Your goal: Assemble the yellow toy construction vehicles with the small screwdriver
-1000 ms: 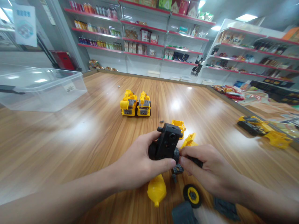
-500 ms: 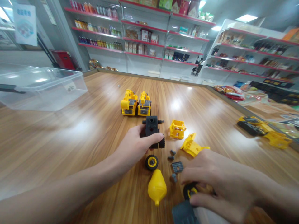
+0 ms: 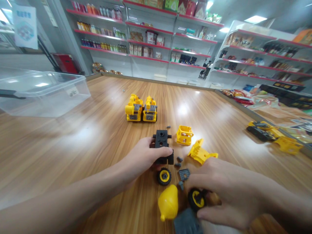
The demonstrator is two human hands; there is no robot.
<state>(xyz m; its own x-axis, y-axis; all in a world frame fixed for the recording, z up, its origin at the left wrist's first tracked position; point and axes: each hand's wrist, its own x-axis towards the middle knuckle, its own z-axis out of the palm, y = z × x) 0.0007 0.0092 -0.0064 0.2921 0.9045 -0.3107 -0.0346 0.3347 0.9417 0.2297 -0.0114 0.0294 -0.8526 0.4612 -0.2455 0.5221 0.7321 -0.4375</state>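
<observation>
My left hand (image 3: 146,152) is closed round a black toy chassis (image 3: 161,139), thumb pressed across its top. A black tyre (image 3: 170,157) shows at the chassis's right side. Just below lies a wheel with a yellow hub (image 3: 164,176). My right hand (image 3: 224,191) hovers over a second yellow-hubbed wheel (image 3: 196,200), thumb and fingers apart around it; some fingers are hidden. A dark piece at that hub runs under the hand. Beside the thumb lies a blurred grey block (image 3: 187,222). Between the hands is a yellow drum-shaped part (image 3: 168,203).
Grey screws (image 3: 179,162), a grey plate (image 3: 184,174), a yellow cab frame (image 3: 184,135) and a yellow body part (image 3: 201,152) lie ahead. Two yellow toy trucks (image 3: 149,109) stand beyond. A clear bin (image 3: 48,94) is left, another yellow toy vehicle (image 3: 273,135) right.
My left hand and the chassis have moved nearer, uncovering a screw behind. The wheel below has shifted right, and the yellow drum has turned and rolled. My right thumb has parted from the other wheel.
</observation>
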